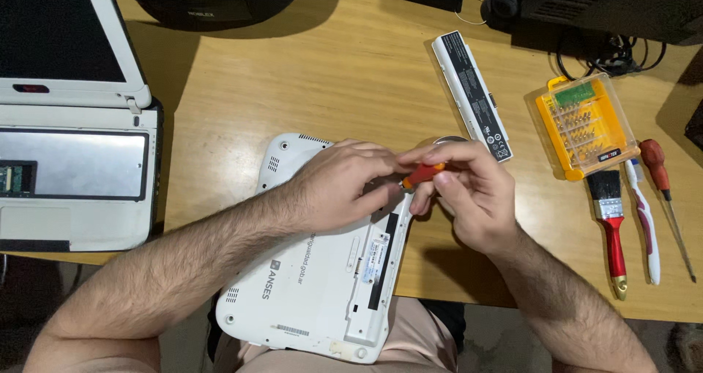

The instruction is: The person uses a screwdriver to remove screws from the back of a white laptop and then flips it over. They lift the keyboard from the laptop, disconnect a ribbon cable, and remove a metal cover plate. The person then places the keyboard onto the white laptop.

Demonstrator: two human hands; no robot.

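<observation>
At the left edge of the frame an open white laptop [73, 161] sits on the wooden desk [329, 73]. In the centre, an upturned white netbook [322, 285] lies tilted, hanging over the desk's near edge. The left hand [340, 186] rests on it, fingers curled around an orange-handled screwdriver [423, 174]; the right hand [469, 194] pinches the handle. Further right lie a white battery pack [472, 95], a yellow bit case [586, 124], a red-handled brush [609, 223], a toothbrush [644, 219] and a red screwdriver [663, 190].

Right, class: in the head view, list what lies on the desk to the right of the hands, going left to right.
Long white battery pack → yellow screwdriver-bit case → red-handled paintbrush → white and red toothbrush → red-handled screwdriver.
</observation>
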